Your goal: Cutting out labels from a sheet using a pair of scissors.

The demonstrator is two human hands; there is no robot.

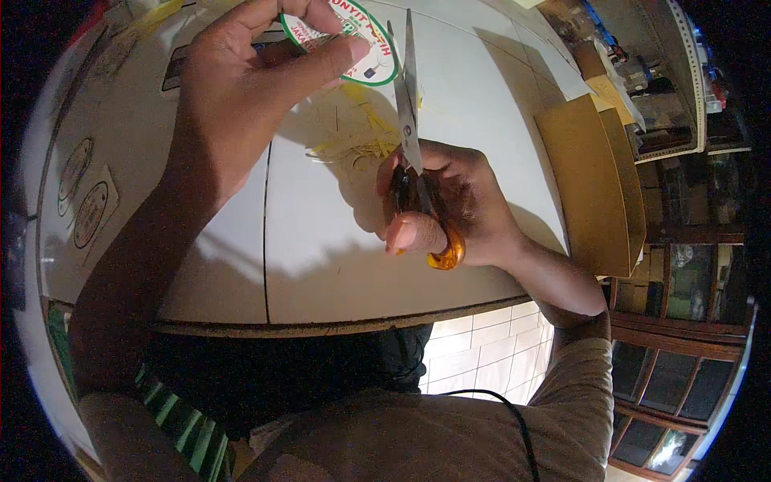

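Between the thumb and fingers of my left hand [241,90] is an oval printed label [376,45], white with a green border and red lettering. Its upper part runs out at the top of the view. My right hand [464,199] grips a pair of scissors [408,102] by amber plastic handles, with the thumb through one loop. The steel blades point away from me, slightly parted, close to the label's right edge. Whether a blade touches the label I cannot tell. Under the hands, thin yellow paper trimmings [361,147] lie scattered on the white tiled tabletop [325,283].
Two labels, a left one [75,175] and a squarer-cut one [93,214], lie at the left. Behind my left wrist is a dark flat object [173,69]. A cardboard box [581,181] stands along the right edge, by a cluttered shelf [656,78]. Below is a wooden glass-paned cabinet [662,373].
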